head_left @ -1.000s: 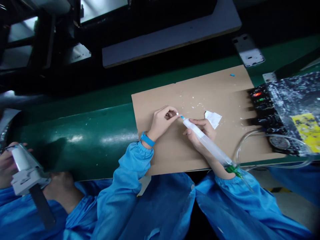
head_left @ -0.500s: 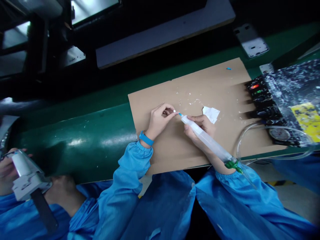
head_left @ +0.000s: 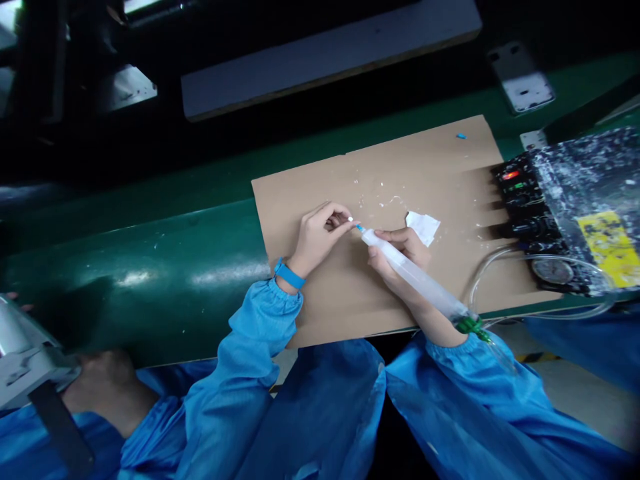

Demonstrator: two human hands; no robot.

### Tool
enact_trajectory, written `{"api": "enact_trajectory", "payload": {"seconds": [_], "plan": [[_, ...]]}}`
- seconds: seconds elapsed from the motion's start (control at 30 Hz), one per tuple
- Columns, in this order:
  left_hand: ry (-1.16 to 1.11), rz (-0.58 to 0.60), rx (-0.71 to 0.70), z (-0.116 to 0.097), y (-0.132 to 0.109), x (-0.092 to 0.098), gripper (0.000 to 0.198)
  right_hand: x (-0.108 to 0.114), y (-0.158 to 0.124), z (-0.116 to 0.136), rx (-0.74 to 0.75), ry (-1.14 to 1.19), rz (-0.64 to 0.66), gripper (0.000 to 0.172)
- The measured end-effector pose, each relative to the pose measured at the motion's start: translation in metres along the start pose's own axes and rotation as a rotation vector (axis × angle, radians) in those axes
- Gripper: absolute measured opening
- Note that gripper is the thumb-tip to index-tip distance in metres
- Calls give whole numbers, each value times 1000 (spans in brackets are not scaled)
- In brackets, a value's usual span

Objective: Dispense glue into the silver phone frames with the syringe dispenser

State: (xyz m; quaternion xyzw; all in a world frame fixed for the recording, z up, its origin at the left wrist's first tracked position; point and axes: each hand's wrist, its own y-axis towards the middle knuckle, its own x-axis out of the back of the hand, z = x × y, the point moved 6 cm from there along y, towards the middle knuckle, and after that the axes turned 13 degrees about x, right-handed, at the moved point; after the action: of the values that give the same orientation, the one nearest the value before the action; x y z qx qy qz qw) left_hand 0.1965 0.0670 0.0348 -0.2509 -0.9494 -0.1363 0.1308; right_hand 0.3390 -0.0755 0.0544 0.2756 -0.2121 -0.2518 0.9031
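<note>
Pinching a small white piece (head_left: 351, 219) between the curled fingers and thumb of the left hand (head_left: 319, 235), drawn almost together, over the brown cardboard sheet (head_left: 345, 307). Holding a long translucent syringe barrel (head_left: 435, 292) in the right hand (head_left: 414, 248), wrapped partway round near the front end, with the thumb on one side and the index finger along the other. Slanting from upper left to lower right, back over the right forearm. Tipped at the upper left end with a blue dispensing tip (head_left: 359, 228), right by the left thumb and the small white piece; too small to tell whether touching the latter. Fitted at the lower right end with a green adapter (head_left: 470, 325). Looped between there and the black dispenser controller (head_left: 565, 180), with clear tubing (head_left: 474, 283). Flecked with white on top, marked with a yellow label (head_left: 607, 247), lit red and green in front. Lying on the cardboard sheet just beyond the right hand: a white paper scrap (head_left: 423, 227) and scattered white specks; near the far right corner, a small blue piece (head_left: 461, 136). Worn on the left wrist: a blue wristband (head_left: 290, 274). Spread under the cardboard sheet: a green surface (head_left: 220, 267). At far left, near a grey device (head_left: 30, 367), a co-worker's hand (head_left: 110, 387).
</note>
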Motion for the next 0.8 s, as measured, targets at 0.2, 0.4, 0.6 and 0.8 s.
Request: {"api": "enact_trajectory", "payload": {"seconds": [0.2, 0.4, 0.6, 0.8], "plan": [[18, -4, -6, 0, 0, 1, 22, 1, -3, -6, -54, 0, -25, 18], [31, 1, 4, 2, 1, 0, 21, 0, -5, -11, -109, -18, -10, 22], [26, 3, -1, 1, 0, 0, 19, -1, -3, -7, -40, 10, -23, 18], [26, 10, -7, 1, 0, 1, 14, 0, -1, -4, -24, 14, -32, 17]]}}
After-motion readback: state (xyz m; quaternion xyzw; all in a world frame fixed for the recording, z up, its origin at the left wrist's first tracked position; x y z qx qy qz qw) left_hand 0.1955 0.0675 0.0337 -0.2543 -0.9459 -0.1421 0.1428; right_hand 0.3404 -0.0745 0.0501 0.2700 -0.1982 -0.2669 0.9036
